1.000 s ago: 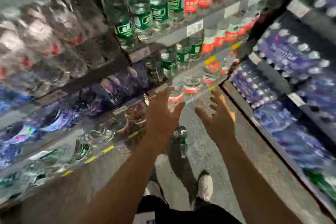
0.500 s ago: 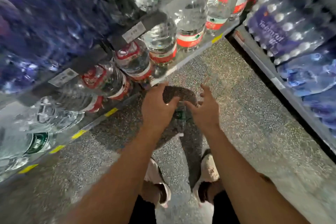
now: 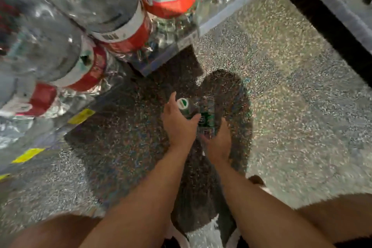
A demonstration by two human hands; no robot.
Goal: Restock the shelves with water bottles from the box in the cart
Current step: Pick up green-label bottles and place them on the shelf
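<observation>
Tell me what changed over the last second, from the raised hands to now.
Both hands dropped from shelf height to the green-capped bottle on the floor. The left hand now grips its neck; the right hand is against its side. The red-labelled bottles stayed on the shelf.

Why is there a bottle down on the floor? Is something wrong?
Yes, one thing is odd. A green-capped water bottle is down at the speckled floor, not on a shelf. The left hand and right hand are around it. No spill shows.
</observation>
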